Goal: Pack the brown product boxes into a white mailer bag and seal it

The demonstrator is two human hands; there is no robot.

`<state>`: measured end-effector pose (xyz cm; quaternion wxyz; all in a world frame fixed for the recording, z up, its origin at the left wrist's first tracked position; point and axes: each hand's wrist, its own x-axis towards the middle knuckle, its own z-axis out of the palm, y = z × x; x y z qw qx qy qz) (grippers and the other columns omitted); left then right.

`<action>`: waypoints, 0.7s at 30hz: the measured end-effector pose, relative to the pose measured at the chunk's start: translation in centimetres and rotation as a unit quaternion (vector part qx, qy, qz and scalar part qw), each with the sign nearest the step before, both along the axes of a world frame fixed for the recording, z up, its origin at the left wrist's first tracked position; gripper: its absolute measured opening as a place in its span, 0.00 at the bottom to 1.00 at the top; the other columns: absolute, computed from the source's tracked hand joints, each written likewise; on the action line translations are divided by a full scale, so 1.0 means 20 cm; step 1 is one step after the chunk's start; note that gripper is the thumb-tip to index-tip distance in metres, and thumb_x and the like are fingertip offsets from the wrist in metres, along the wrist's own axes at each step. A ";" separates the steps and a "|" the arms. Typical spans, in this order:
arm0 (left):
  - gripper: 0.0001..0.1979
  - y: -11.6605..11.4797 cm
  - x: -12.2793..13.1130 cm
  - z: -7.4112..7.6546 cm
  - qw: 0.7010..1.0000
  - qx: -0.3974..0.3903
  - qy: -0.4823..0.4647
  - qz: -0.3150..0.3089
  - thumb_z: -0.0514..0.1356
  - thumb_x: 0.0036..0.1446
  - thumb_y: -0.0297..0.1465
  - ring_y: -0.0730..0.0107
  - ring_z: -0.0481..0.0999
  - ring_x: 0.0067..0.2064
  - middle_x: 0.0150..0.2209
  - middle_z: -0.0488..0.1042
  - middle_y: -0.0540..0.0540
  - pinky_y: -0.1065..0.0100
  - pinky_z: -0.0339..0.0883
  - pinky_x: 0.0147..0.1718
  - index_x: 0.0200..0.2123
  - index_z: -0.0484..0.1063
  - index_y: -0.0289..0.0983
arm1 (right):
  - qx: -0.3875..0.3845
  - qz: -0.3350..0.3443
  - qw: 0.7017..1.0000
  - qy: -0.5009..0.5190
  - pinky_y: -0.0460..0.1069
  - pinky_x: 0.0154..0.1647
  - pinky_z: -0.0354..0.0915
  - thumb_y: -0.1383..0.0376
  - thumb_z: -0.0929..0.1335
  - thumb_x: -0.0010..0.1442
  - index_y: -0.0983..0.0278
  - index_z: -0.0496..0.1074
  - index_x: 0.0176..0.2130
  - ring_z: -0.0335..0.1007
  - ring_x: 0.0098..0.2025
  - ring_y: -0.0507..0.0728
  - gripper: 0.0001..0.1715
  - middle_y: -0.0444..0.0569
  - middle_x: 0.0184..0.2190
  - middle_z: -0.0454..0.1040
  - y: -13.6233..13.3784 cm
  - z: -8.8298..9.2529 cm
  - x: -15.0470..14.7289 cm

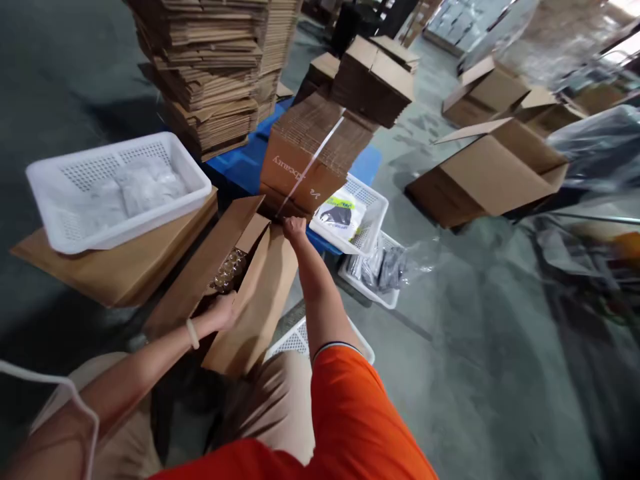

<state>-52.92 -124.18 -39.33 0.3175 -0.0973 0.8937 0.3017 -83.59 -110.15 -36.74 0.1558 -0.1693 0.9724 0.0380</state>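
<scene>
A grey, smooth concrete floor (475, 347) is seen beneath everything. At the back, a tall stack of flattened corrugated cardboard (210, 73) is piled on a blue pallet (240, 167), its ragged edges layered. To the right, a large tipped box (490, 173) of plain brown board is laid on its side with its flaps spread. A strapped bundle of flat cartons (310, 153), ribbed along its top edge, is leaned against the pallet. On the left, a white perforated plastic basket (45, 180) is set on a flat cardboard sheet (125, 267); translucent bagged items (145, 183) are held in it.

The open carton (260, 307), brown and matte, is placed on the floor just in front of the person's knees, below the bundle, with its long flaps raised. Clear, glossy, rounded pieces (230, 270) are visible inside. Beside it, a smaller white basket (373, 220) is tilted over another.

The left hand (223, 312) is curled around the edge of a near flap, fingers closed on the board. The right hand (295, 228) is stretched to the far flap's upper corner, fingers bent and pinched onto it. A pale band (193, 333) is worn on the left wrist.
</scene>
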 end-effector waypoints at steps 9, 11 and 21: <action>0.11 0.12 0.05 0.14 0.997 0.002 0.038 -0.061 0.62 0.68 0.25 0.57 0.87 0.48 0.45 0.85 0.42 0.66 0.69 0.43 0.52 0.72 0.40 | -0.033 -0.104 0.980 0.167 0.61 0.59 0.73 0.71 0.61 0.80 0.64 0.83 0.65 0.83 0.58 0.70 0.28 0.66 0.53 0.85 0.46 0.60 0.15; 0.13 0.13 0.05 0.14 0.997 -0.017 0.038 -0.065 0.61 0.69 0.24 0.55 0.88 0.51 0.48 0.86 0.40 0.65 0.71 0.45 0.55 0.71 0.40 | -0.077 -0.121 0.964 0.225 0.62 0.62 0.72 0.69 0.58 0.83 0.64 0.80 0.69 0.82 0.59 0.68 0.29 0.64 0.54 0.84 0.46 0.78 0.08; 0.17 0.19 0.13 0.19 0.995 -0.030 0.067 -0.068 0.57 0.76 0.26 0.49 0.90 0.51 0.45 0.88 0.34 0.63 0.74 0.46 0.64 0.74 0.34 | -0.200 -0.019 0.950 0.240 0.70 0.79 0.57 0.68 0.66 0.80 0.67 0.67 0.78 0.57 0.81 0.71 0.32 0.68 0.79 0.65 0.15 0.93 -0.02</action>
